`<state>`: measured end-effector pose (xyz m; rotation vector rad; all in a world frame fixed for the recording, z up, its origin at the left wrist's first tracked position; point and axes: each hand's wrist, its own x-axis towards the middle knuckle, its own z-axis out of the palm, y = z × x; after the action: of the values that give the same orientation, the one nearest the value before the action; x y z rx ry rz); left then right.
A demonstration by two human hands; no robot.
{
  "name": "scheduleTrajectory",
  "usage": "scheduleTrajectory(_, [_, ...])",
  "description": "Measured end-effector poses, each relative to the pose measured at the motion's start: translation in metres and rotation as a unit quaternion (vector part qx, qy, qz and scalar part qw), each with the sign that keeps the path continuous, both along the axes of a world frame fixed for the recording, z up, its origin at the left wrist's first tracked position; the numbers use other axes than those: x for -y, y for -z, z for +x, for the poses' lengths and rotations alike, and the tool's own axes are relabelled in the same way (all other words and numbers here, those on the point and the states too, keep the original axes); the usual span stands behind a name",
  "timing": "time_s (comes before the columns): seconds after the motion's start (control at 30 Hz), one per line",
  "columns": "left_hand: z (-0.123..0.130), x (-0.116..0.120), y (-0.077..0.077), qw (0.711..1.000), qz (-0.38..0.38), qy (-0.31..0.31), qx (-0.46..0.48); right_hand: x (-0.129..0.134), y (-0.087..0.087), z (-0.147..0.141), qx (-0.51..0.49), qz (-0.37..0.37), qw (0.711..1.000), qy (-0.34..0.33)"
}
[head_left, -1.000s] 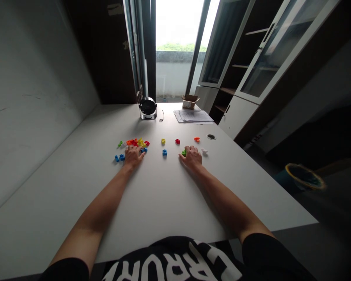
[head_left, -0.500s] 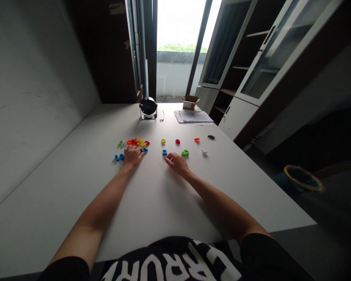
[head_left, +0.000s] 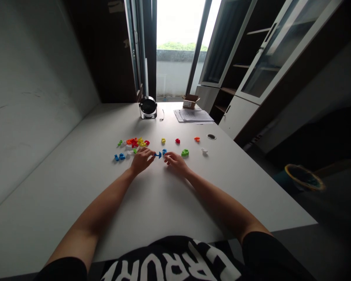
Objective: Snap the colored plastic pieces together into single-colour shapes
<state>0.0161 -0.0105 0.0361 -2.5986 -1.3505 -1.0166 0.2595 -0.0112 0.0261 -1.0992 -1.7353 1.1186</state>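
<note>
My left hand (head_left: 142, 160) pinches a small blue plastic piece (head_left: 158, 155) between thumb and fingertips, its wider end pointing right. Just to the right, my right hand (head_left: 177, 162) has its fingers bent and slightly apart. Its fingertips are close to another blue plastic block (head_left: 164, 151) on the table; whether they touch it I cannot tell. A green block (head_left: 185, 153) lies beyond the right hand's knuckles. Behind and left of my left hand sits a pile of red, orange and yellow pieces (head_left: 137, 142), with blue pieces (head_left: 121, 156) nearer me.
Spaced out on the white table (head_left: 152, 210) are a yellow piece (head_left: 163, 141), a red piece (head_left: 178, 141), an orange piece (head_left: 197, 139) and a white piece (head_left: 204, 151). Farther back stand a round black device (head_left: 148, 106), papers (head_left: 194, 116) and a cardboard box (head_left: 190, 102).
My left hand has picked up a blue piece from beside the pile and carried it right, towards the other blue block. My right hand has stayed nearly in place, its fingers shifting slightly.
</note>
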Motion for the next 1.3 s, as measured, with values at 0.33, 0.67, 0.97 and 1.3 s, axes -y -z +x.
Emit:
scheduleTrajectory(0.33, [0.018, 0.015, -0.01, 0.996, -0.049, 0.066, -0.018, 0.001, 0.01, -0.006, -0.033, 0.023, 0.999, -0.015])
scheduleTrajectory(0.67, [0.023, 0.011, 0.001, 0.966, -0.197, 0.061, 0.159, 0.01, 0.006, -0.007, 0.031, 0.147, 0.988, 0.021])
scheduleTrajectory(0.97, [0.023, 0.003, 0.011, 0.902, -0.298, 0.107, 0.294, 0.01, 0.008, -0.009, 0.072, 0.197, 0.977, 0.023])
scheduleTrajectory(1.3, [0.023, 0.002, 0.011, 0.917, -0.262, 0.084, 0.29, 0.011, 0.002, -0.007, 0.074, 0.148, 0.986, 0.031])
